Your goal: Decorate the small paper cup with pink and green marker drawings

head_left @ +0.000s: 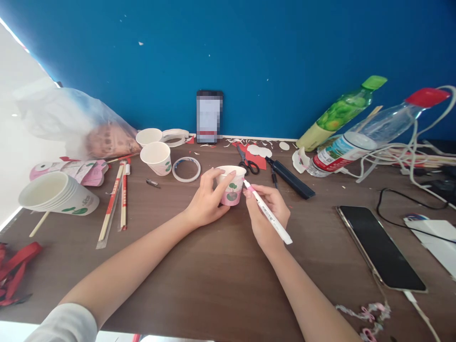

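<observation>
A paper cup (232, 194) with a green leaf print and pink colouring on its lower part stands upright on the table. My left hand (211, 194) is closed around its left side, fingers over the rim and front. In my right hand (268, 209) is a white marker (270, 216) with a pink band, its tip at the cup's right side. Whether the tip touches the cup, I cannot tell. Behind the cup lie black-handled scissors (248, 164) beside red paper (259, 161).
Stacked paper cups (59, 194), wrapped chopsticks (112, 204) and a tape roll (186, 170) lie to the left. A phone (209, 116) leans on the blue wall. At right are a black stapler-like object (292, 179), a red-capped bottle (351, 149), a green-capped bottle (337, 111) and another phone (381, 247).
</observation>
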Demonstrator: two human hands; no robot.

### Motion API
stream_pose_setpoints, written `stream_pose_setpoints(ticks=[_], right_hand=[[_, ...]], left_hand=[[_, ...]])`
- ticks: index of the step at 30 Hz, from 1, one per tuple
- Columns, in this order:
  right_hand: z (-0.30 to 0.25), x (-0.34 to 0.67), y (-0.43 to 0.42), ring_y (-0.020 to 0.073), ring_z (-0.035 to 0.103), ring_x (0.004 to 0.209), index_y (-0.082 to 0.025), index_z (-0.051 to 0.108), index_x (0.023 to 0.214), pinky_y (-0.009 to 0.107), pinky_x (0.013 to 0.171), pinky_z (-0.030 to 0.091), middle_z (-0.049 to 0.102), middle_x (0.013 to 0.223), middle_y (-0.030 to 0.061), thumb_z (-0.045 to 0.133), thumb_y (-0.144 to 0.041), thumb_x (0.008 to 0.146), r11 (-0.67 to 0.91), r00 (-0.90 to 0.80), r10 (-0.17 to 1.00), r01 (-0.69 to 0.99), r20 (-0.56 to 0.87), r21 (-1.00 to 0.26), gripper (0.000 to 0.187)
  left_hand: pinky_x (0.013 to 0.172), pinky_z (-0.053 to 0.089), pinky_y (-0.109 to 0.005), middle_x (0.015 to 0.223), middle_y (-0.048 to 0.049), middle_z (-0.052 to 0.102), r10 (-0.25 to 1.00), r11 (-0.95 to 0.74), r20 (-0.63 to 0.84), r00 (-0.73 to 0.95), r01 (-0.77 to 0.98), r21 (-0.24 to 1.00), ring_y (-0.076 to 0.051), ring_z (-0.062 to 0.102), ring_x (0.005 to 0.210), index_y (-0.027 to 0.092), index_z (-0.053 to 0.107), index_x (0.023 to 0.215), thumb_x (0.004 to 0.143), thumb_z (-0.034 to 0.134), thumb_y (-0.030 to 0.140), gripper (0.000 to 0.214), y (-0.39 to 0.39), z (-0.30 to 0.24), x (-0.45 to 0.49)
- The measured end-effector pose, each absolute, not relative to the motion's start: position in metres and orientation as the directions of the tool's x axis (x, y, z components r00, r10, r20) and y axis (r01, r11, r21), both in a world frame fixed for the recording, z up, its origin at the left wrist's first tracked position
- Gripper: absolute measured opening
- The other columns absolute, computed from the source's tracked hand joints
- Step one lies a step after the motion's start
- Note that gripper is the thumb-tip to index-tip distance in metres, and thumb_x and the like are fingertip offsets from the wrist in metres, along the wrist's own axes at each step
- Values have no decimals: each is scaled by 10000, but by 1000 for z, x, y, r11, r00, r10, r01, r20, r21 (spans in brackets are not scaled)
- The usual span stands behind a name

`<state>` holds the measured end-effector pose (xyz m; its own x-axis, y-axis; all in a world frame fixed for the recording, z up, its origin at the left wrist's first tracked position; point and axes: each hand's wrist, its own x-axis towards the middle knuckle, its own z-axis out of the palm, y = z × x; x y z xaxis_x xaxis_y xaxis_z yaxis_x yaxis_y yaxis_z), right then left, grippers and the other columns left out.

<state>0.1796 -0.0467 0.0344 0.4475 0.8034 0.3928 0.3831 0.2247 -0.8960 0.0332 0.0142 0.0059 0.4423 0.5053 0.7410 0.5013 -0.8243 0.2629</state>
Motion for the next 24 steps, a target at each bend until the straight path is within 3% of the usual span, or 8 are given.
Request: stream_pose_setpoints(ticks=[5, 10, 17, 24], right_hand=[[38, 179, -50, 200, 721, 788, -210, 670, 916, 340, 712, 600, 743, 879, 59, 675, -304, 808, 249, 472, 771, 395, 427, -885, 144], [38, 177, -54, 211, 725, 804, -224, 658, 909, 372, 763, 601, 732, 899, 58, 675, -245, 796, 317, 391, 811, 332, 436, -888, 117], [34, 180, -51, 212, 713, 824, -263, 689, 891, 382, 780, 601, 728, 890, 31, 669, -170, 777, 426, 290, 785, 390, 548, -817, 148], [34, 179, -51, 200, 718, 823, -248, 690, 908, 364, 798, 602, 727, 880, 33, 659, -166, 790, 421, 319, 776, 381, 544, -823, 147]], left_hand=[[1065, 366, -604, 1239, -130, 372, 497, -832, 737, 458, 492, 256, -316, 428, 1212, 258, 141, 1498, 759, 589, 121, 875, 14, 6, 33], [1065, 366, -596, 1261, -136, 380, 501, -829, 748, 435, 491, 269, -361, 369, 1303, 250, 135, 1505, 779, 587, 134, 863, 15, 5, 33], [1054, 391, -550, 1366, -195, 401, 509, -837, 736, 447, 455, 303, -326, 411, 1298, 186, 52, 1517, 790, 557, 117, 888, 17, 5, 33], [1084, 348, -532, 1425, -251, 380, 487, -847, 755, 440, 450, 284, -328, 372, 1355, 101, 101, 1495, 809, 549, 120, 820, 17, 4, 34]])
